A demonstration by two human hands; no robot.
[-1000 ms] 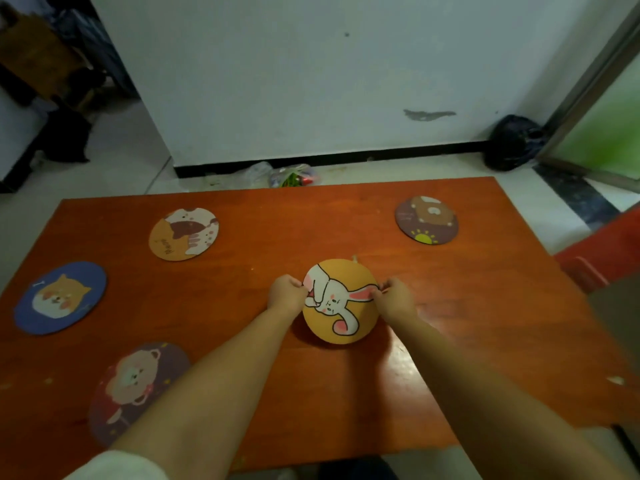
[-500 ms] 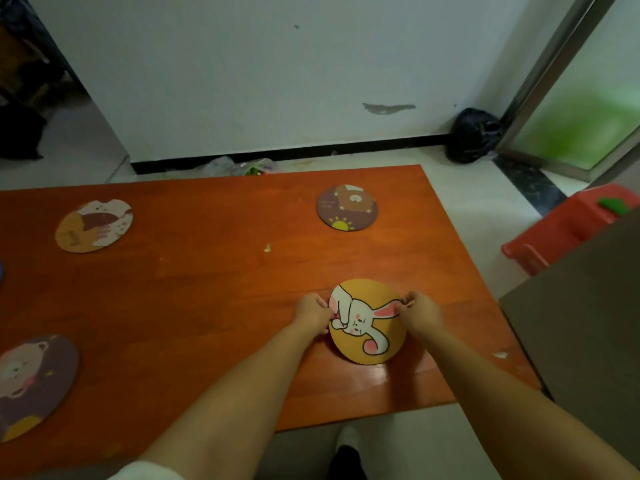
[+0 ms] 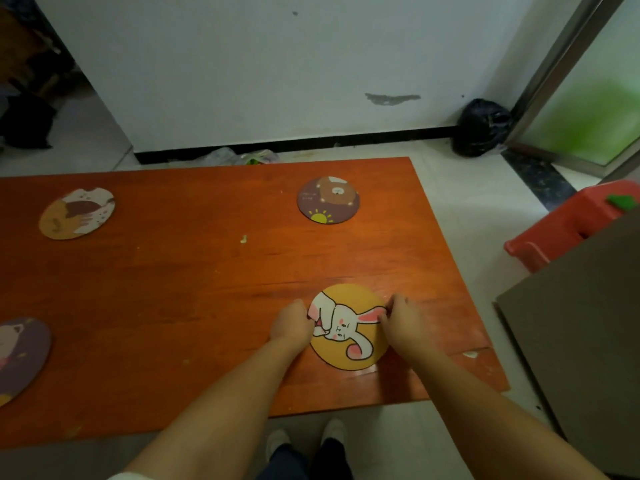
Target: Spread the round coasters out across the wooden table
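Observation:
An orange round coaster with a white rabbit point(image 3: 349, 329) lies near the front right corner of the wooden table point(image 3: 194, 292). My left hand point(image 3: 292, 323) grips its left edge and my right hand point(image 3: 401, 322) grips its right edge. A dark brown coaster with a bear and a sun point(image 3: 328, 199) lies at the far right. A tan coaster with a brown and white animal point(image 3: 77, 213) lies at the far left. A purple coaster with a bear point(image 3: 20, 358) sits at the left edge, partly cut off by the frame.
A small pale crumb point(image 3: 244, 239) lies mid-table. A red plastic stool point(image 3: 571, 223) and a dark grey panel point(image 3: 585, 334) stand right of the table. A black bag point(image 3: 481, 128) sits by the wall. My feet point(image 3: 306, 441) show below the table's front edge.
Both hands carried the rabbit coaster from the table's middle toward the front right corner. The view swung right, so the blue coaster left the frame.

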